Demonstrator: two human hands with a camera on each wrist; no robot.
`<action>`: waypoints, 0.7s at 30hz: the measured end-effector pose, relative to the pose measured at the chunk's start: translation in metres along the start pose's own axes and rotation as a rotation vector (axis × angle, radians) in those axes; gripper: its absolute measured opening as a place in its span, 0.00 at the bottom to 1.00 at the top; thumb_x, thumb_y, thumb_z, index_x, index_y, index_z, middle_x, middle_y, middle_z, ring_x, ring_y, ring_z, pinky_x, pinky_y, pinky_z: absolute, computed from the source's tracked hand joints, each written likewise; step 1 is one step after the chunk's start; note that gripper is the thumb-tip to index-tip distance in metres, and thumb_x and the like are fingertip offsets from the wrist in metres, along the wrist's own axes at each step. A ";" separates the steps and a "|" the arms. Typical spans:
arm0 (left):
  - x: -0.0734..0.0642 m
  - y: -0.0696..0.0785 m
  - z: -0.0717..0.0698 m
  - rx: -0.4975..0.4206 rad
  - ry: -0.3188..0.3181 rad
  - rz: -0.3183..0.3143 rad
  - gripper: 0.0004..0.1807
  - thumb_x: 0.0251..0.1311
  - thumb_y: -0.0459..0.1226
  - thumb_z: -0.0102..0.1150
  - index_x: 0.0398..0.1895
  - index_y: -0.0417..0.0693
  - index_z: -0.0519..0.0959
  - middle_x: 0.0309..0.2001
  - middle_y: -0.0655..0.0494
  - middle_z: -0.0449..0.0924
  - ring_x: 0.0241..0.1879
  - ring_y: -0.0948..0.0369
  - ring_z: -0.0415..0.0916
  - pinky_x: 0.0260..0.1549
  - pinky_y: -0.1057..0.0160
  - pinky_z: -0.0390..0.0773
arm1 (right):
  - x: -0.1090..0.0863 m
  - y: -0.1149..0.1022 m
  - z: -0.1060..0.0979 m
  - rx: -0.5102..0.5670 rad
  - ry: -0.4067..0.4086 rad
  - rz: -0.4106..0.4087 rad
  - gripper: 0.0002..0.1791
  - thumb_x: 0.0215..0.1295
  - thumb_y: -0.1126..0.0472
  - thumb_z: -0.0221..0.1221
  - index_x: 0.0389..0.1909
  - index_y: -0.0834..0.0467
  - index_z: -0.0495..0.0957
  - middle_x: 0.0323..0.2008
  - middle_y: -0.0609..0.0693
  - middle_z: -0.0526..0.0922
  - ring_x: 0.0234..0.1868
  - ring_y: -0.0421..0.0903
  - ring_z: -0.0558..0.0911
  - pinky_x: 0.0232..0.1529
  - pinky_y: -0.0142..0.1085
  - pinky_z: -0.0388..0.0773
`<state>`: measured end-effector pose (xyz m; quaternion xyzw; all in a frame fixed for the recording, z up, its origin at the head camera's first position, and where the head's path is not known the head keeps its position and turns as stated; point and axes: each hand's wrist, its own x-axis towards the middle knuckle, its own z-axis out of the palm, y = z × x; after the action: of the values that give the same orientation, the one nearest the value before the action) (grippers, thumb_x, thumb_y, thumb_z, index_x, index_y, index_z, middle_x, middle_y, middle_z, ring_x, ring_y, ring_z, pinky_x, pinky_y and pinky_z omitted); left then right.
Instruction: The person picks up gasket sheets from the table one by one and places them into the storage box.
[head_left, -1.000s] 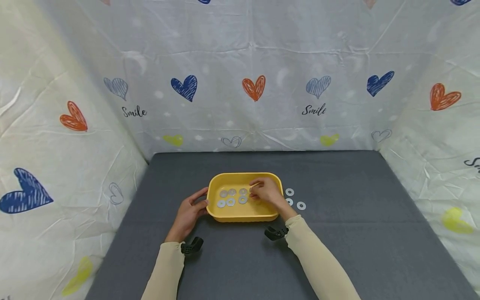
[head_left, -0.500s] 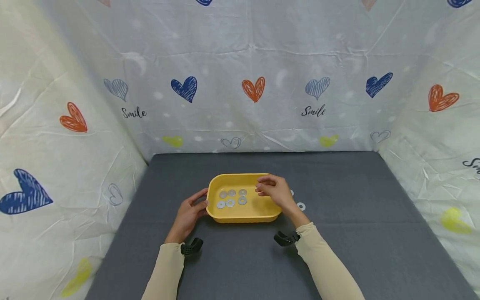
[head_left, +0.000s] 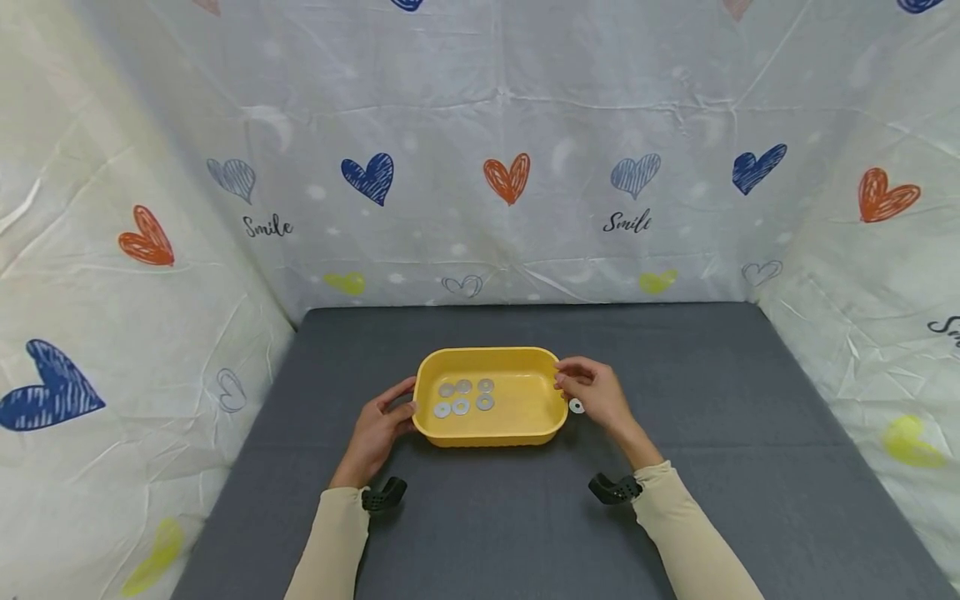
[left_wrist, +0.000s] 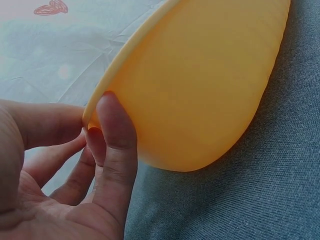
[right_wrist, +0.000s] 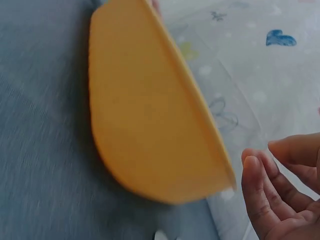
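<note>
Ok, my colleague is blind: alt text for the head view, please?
A person's left hand holds a yellow tray containing six grey washers; the right hand is by the tray's right end, near another washer on the dark table.

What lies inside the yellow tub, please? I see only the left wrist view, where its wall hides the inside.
Observer: Six washers lie in the tub, in two rows of three.
Operator: Thank you. And where is the right hand?
Observer: The right hand is by the tub's right end.
Operator: Is any washer outside?
Observer: Yes, one washer shows on the table, near that hand, which may hide more.
</note>
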<state>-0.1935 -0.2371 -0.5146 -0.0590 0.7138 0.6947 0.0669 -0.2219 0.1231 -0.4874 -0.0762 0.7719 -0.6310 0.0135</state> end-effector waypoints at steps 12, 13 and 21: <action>-0.001 0.001 0.000 -0.018 -0.014 0.003 0.29 0.69 0.34 0.55 0.72 0.52 0.66 0.70 0.50 0.64 0.45 0.57 0.79 0.39 0.68 0.82 | -0.015 0.021 -0.036 -0.226 0.033 -0.044 0.16 0.66 0.61 0.62 0.52 0.62 0.81 0.47 0.58 0.85 0.42 0.49 0.84 0.41 0.38 0.83; -0.001 0.001 0.000 -0.017 -0.017 0.004 0.29 0.69 0.34 0.55 0.72 0.52 0.66 0.70 0.50 0.64 0.45 0.57 0.79 0.39 0.68 0.82 | -0.015 0.023 -0.038 -0.248 0.039 -0.054 0.15 0.65 0.61 0.63 0.51 0.62 0.81 0.46 0.58 0.85 0.42 0.48 0.84 0.41 0.37 0.82; 0.000 0.001 0.000 -0.008 -0.014 -0.001 0.28 0.69 0.34 0.55 0.72 0.52 0.66 0.70 0.50 0.64 0.46 0.57 0.79 0.39 0.68 0.82 | -0.018 0.035 -0.048 -0.394 0.065 -0.064 0.16 0.62 0.61 0.66 0.50 0.58 0.82 0.47 0.55 0.85 0.49 0.51 0.82 0.50 0.47 0.79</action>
<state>-0.1937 -0.2368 -0.5134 -0.0545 0.7104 0.6980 0.0720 -0.2128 0.1792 -0.5136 -0.0813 0.8778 -0.4699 -0.0467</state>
